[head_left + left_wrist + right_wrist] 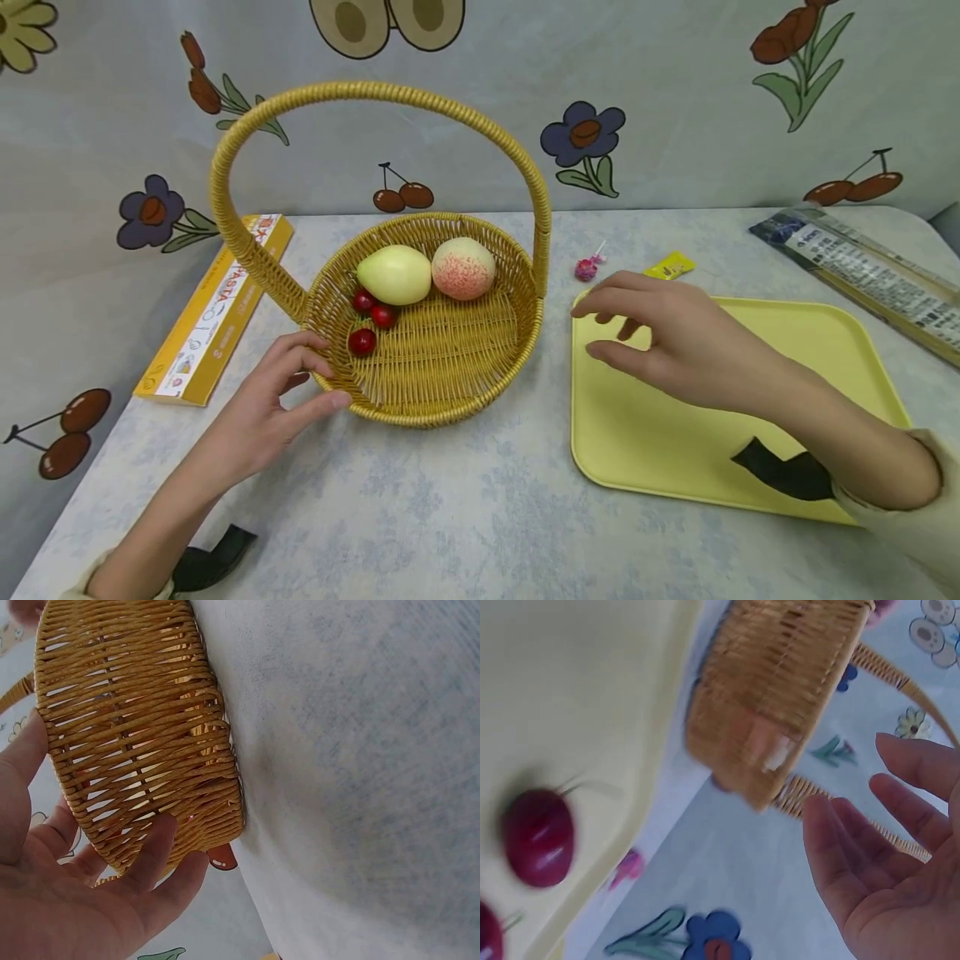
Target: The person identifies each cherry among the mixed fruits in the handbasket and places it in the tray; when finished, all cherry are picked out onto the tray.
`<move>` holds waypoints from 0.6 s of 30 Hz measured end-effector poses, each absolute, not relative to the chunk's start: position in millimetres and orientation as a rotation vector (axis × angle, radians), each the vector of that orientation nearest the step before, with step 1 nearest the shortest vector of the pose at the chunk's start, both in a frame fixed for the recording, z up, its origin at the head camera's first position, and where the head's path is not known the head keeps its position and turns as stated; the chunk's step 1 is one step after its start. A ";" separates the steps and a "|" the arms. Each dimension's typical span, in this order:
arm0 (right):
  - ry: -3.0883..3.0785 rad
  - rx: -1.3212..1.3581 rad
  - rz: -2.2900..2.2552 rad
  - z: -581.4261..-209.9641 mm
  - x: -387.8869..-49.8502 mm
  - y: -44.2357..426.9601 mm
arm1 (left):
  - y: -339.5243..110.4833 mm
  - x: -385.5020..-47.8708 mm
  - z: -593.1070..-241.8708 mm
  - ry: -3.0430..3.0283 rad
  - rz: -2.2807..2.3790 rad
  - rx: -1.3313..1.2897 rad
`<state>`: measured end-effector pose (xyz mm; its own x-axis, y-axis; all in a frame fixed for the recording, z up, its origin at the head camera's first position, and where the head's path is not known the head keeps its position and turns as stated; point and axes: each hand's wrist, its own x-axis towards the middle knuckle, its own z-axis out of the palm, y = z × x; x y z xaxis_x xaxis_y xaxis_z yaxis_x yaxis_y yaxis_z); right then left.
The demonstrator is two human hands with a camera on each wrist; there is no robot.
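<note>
A wicker basket with a tall arched handle holds a pale yellow-green pear-shaped fruit, a peach and several dark red cherries. At its near left rim, my left hand grips the edge; in the left wrist view, fingertips lie against the woven wall. My right hand hovers over the left part of a yellow tray, fingers loosely bent and holding nothing. On that tray, the right wrist view shows a red cherry and part of another, both concealed in the head view.
A yellow pasta box lies left of the basket. Behind the tray are a pink-wrapped lollipop and a small yellow packet. A long printed package lies at the far right. Patterned cloth hangs behind the table.
</note>
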<state>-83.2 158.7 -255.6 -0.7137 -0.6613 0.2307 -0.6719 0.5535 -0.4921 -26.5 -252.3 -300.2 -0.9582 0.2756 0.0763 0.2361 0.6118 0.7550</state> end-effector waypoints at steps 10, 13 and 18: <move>-2.810 1.414 0.931 -245.4 -106.6 64.7 | -251.8 -26.7 -300.2 2.773 1.289 0.439; -2.839 1.519 0.901 -246.1 -114.5 37.9 | -251.7 -27.1 -300.4 2.770 1.288 0.433; -2.913 1.675 0.834 -251.3 -126.6 1.7 | -252.3 -27.1 -300.9 2.772 1.285 0.431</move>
<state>-126.6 1.7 -251.3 -0.4928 -0.8693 -0.0376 -0.7175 0.4304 -0.5476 -27.1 -252.3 -300.9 -0.9594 0.2744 0.0659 0.2276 0.6144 0.7555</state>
